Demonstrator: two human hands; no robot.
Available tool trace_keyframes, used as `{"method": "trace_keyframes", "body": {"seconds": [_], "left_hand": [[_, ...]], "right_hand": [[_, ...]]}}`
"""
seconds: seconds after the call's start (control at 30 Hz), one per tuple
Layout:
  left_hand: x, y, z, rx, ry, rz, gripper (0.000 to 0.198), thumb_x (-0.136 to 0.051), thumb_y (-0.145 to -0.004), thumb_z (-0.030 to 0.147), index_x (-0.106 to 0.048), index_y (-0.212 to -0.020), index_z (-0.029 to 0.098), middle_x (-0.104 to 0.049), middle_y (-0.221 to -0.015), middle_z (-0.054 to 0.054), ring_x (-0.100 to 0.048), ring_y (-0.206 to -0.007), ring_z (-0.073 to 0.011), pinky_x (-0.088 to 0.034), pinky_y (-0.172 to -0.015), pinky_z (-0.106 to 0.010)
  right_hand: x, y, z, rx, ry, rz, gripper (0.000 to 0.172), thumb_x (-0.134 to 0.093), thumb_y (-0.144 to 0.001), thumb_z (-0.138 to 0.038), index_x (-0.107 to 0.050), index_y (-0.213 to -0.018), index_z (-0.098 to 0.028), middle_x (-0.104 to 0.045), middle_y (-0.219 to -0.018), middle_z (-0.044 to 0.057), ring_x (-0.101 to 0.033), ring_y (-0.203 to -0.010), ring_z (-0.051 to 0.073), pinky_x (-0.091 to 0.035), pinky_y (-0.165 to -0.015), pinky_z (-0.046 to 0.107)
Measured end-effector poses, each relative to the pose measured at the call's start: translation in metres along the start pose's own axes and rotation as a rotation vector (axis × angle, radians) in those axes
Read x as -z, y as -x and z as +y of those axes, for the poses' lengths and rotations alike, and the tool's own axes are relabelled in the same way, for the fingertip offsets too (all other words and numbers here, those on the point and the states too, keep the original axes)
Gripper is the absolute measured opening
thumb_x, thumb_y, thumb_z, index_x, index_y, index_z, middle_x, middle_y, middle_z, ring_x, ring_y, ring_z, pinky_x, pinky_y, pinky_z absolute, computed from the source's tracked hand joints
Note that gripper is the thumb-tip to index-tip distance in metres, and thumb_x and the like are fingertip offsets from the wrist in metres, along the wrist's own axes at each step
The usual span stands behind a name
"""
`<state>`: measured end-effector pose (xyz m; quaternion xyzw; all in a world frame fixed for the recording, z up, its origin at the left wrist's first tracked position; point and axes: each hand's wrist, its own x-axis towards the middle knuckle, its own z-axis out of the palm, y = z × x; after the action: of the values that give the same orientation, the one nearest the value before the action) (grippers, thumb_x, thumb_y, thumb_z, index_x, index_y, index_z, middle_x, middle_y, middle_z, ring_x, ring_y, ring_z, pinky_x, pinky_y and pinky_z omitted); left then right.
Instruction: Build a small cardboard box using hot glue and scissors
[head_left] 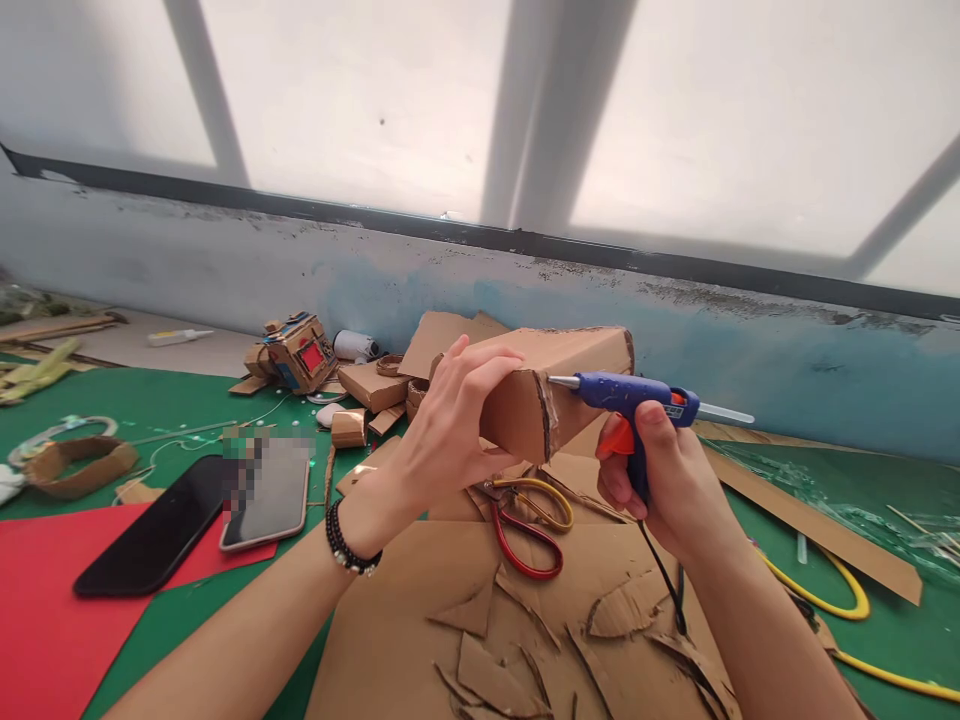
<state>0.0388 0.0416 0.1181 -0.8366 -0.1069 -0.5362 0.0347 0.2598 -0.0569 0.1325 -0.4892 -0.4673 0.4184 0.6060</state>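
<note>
Snugly, right hand [679, 480] curls fingers round a glue gun [624, 392]; left hand [439, 430], thumb spread, clasps a box [574, 350]

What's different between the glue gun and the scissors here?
The glue gun is held up in the right hand, while the scissors lie on cardboard.
The glue gun is blue with an orange trigger; the scissors have one red and one yellow handle.
The glue gun has a dark cord; the scissors show none.
Both are hand tools.
</note>
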Motion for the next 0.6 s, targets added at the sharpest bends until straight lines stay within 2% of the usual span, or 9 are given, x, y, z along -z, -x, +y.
{"method": "trace_keyframes", "body": {"seconds": [0.17,0.43,0.6], "left_hand": [[0.0005,-0.0002,-0.0002,0.009,0.009,-0.001,0.085,-0.089,-0.082,0.017,-0.039,-0.151,0.024,-0.062,-0.146,-0.018,-0.061,-0.141,-0.0329,-0.034,-0.132,-0.067],[0.0015,-0.0010,-0.0001,0.020,0.002,-0.008,0.085,-0.087,-0.085,0.019,-0.037,-0.153,0.028,-0.062,-0.146,-0.016,-0.062,-0.140,-0.0330,-0.035,-0.130,-0.070],[0.0010,-0.0012,-0.0008,0.014,0.008,0.000,0.084,-0.087,-0.084,0.018,-0.037,-0.151,0.026,-0.062,-0.145,-0.017,-0.062,-0.140,-0.0329,-0.035,-0.131,-0.069]], "right_hand": [[0.0008,-0.0004,0.0015,-0.003,0.009,-0.012,0.069,-0.073,-0.081,-0.088,-0.063,-0.074,-0.021,-0.053,-0.044,-0.002,-0.040,-0.033,0.008,-0.032,-0.039,0.024],[-0.0001,-0.0011,0.0025,-0.012,0.003,0.002,0.069,-0.075,-0.078,-0.090,-0.063,-0.075,-0.021,-0.052,-0.043,-0.002,-0.039,-0.033,0.009,-0.031,-0.039,0.024],[-0.0002,-0.0003,0.0021,-0.007,0.010,-0.006,0.069,-0.074,-0.079,-0.089,-0.063,-0.077,-0.021,-0.052,-0.043,-0.003,-0.039,-0.033,0.009,-0.031,-0.039,0.024]]}}
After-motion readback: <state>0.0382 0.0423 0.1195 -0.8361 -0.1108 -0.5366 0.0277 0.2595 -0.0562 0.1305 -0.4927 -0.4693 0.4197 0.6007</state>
